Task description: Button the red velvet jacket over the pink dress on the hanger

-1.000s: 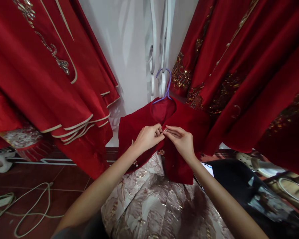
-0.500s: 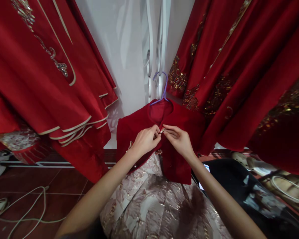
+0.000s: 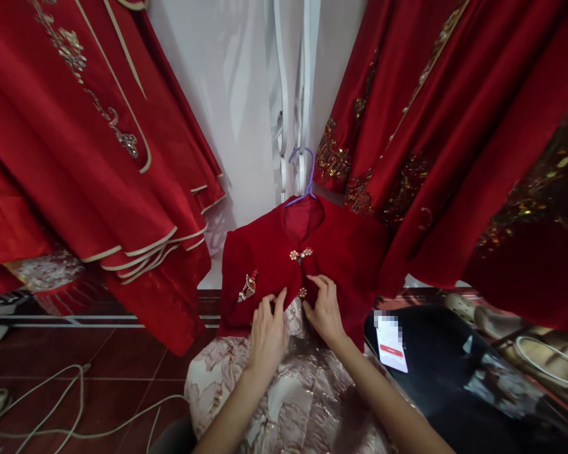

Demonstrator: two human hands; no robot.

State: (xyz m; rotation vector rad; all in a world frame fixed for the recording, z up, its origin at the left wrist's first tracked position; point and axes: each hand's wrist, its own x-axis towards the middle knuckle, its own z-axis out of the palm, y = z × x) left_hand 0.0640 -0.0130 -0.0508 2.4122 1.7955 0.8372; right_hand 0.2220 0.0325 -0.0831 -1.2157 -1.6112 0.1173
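Red garments with pale piping (image 3: 170, 183) fill the left side, and more red garments with gold sequins (image 3: 435, 164) hang at the right, a white panel (image 3: 241, 82) between them. Below spreads a patterned pale garment (image 3: 284, 397), and over its upper part lies the red jacket (image 3: 265, 252), at the centre between the two hanging groups.

Both hands are at the jacket's lower front. The left hand (image 3: 269, 328) lies over the lower edge on its own side, fingers bent; whether they pinch any cloth I cannot tell. The right hand (image 3: 326, 309) is by the opposite front edge, its thumb and forefinger apart, just beside a decorated fastener.

A lit phone (image 3: 392, 360) rests on a dark surface (image 3: 435, 366) at the right. A purple hanger (image 3: 308, 189) rises from the jacket's neck, and a jewelled brooch (image 3: 248, 286) sits on its left breast as seen here.

Smallest are the fasteners: the upper clasp (image 3: 301, 254) spans the opening and looks joined, while the lower fastener (image 3: 303, 292) shows near the right hand, the edges around it parted. The step in hand seems to be at this lower pair; closing it would call for a fine pinch on each half and the two edges drawn level.
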